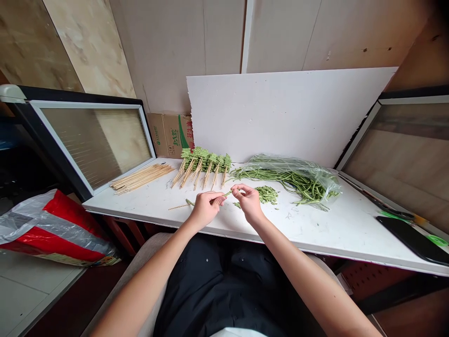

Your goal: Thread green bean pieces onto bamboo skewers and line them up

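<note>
The fingers of the left hand (204, 210) are closed, thumb against curled forefinger, gripping a slim green bean (228, 193) whose tip pokes out to the right. The fingers of the right hand (249, 202) are drawn into a pinch at that tip — thumb and forefinger nearly together, the others loosely curled. So the bean sits between the two hands, just above the front of the worktop (287, 227).

Both forearms reach forward and angle inward, palms turned toward each other, wrists slightly bent. Left of the left hand a thin stick (178, 207) and a green stub (190, 202) show; whether the hand holds them I cannot tell.

Just beyond the right hand lies a pile of cut bean pieces (268, 194), with long beans (308, 185) partly under a clear bag (280, 162) behind. Loaded skewers (206, 161) lie farther back — bare skewers (142, 179) are to their left.
</note>
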### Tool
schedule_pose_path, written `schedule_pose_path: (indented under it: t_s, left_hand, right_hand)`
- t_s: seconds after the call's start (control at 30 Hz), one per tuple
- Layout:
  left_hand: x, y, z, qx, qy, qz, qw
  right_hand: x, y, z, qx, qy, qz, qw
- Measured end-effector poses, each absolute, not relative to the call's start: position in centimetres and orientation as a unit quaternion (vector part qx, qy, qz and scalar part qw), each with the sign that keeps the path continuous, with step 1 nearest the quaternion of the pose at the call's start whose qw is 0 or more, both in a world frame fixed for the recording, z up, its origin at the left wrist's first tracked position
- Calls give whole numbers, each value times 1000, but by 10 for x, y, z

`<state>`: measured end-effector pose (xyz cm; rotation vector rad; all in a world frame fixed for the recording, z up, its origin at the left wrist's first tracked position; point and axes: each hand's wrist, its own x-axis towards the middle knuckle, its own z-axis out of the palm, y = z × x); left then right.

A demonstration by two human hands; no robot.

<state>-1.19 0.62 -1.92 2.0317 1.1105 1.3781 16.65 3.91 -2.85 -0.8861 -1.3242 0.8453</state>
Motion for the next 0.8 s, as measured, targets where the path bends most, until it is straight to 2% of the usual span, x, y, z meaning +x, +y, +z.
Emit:
schedule_pose_path:
  t_s: [0.17, 0.27, 0.33, 0.43, 0.67, 0.8]
  left_hand:
    - [-18, 9, -17, 694, 374, 545, 287]
    - [-29, 17, -15, 657, 357, 575, 331]
    - [-34, 21, -15, 654, 354, 573, 345]
    - [-36, 24, -18, 667, 374, 552, 332]
    - [-32, 25, -26, 713, 401, 511, 264]
    - [-34, 29, -27, 724, 405, 503, 243]
  right_hand:
    - [208, 58, -16, -411, -530, 329, 665]
    - [250, 73, -3, -430, -503, 265, 702]
    - [265, 78, 0, -448, -528, 195, 694]
    - [260, 79, -11, -490, -612, 134, 605]
    - [234, 76, -49, -625, -721, 55, 295]
    - [236, 77, -51, -645, -734, 73, 202]
